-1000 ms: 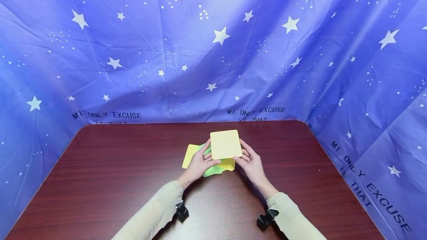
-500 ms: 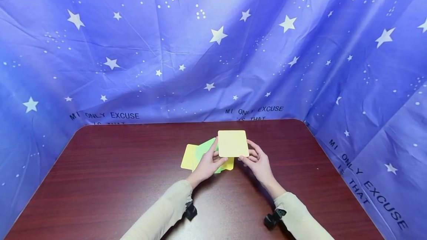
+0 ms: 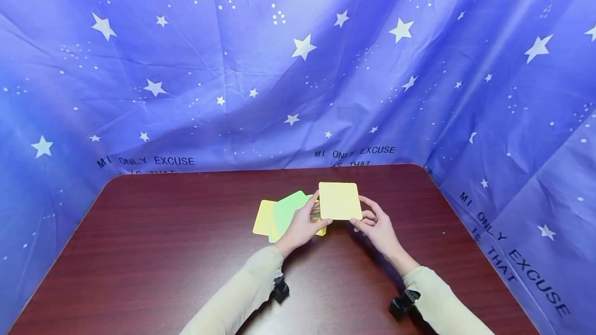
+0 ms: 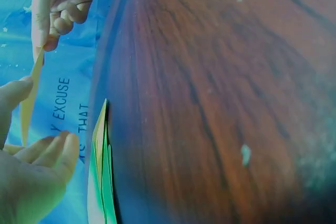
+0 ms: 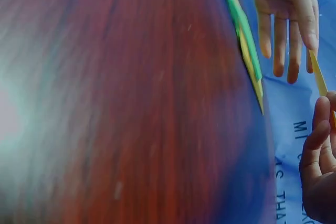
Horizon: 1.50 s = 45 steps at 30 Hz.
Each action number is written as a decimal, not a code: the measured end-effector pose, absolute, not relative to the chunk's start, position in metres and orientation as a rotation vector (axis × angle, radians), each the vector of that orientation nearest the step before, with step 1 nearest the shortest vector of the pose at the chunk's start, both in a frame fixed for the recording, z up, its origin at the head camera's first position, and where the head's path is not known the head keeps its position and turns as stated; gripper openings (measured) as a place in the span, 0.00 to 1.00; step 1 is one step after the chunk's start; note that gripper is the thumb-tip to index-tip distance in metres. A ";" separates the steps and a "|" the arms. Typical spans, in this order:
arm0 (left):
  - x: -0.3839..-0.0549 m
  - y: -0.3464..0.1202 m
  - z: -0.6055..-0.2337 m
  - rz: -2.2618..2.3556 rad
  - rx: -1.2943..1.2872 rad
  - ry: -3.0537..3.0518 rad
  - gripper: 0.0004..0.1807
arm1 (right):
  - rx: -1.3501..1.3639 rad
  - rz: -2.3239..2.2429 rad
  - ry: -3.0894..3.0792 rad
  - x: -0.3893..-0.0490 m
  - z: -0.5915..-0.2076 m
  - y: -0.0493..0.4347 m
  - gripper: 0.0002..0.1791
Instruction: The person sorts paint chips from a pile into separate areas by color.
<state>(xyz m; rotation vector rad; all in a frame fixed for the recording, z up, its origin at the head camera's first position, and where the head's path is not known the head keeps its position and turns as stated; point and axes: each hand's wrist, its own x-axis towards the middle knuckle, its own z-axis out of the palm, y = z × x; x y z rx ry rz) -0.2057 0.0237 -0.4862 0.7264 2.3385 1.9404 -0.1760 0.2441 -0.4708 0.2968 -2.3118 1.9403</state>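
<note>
Left hand [image 3: 304, 224], right hand [image 3: 381, 227]: pinching yellow card [image 3: 340, 201] by opposite edges | green-and-yellow pile [image 3: 287, 212]: table [image 3: 153, 247], left of yellow card

Loose green and yellow cards [image 3: 286, 211]: being partly covered by left grip [image 3: 302, 226], leaving the count untold; running off lower edge in left wrist view. Raised yellow card [image 3: 340, 201]: hiding part of left grip in head view; running off right edge in right wrist view. Left sleeve [image 3: 237, 288], right sleeve [image 3: 449, 301]: being cut off below. Curtain lettering [image 3: 359, 164]: partly sinking behind worktop [image 3: 186, 231]. Pale speck [image 3: 443, 232]: being too small to identify.
</note>
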 end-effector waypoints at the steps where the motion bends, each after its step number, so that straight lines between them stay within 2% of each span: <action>1: -0.206 0.026 -0.487 1.917 0.735 2.357 0.44 | 0.304 1.927 -2.326 -0.176 -0.472 0.247 0.38; 15: -0.201 0.070 -0.482 1.764 0.650 2.442 0.43 | 0.210 1.849 -2.526 -0.169 -0.464 0.284 0.37; 21: -0.201 0.090 -0.484 1.480 0.625 2.706 0.41 | 0.167 1.760 -2.602 -0.175 -0.477 0.304 0.36; 31: -0.195 0.104 -0.481 1.128 0.558 2.932 0.39 | 0.286 1.228 -2.819 -0.181 -0.483 0.318 0.33; 40: -0.193 0.101 -0.481 0.925 0.636 2.894 0.27 | 0.333 0.898 -2.810 -0.179 -0.483 0.317 0.25; 45: -0.194 0.094 -0.481 0.977 0.704 2.858 0.22 | 0.295 0.827 -2.833 -0.179 -0.483 0.316 0.21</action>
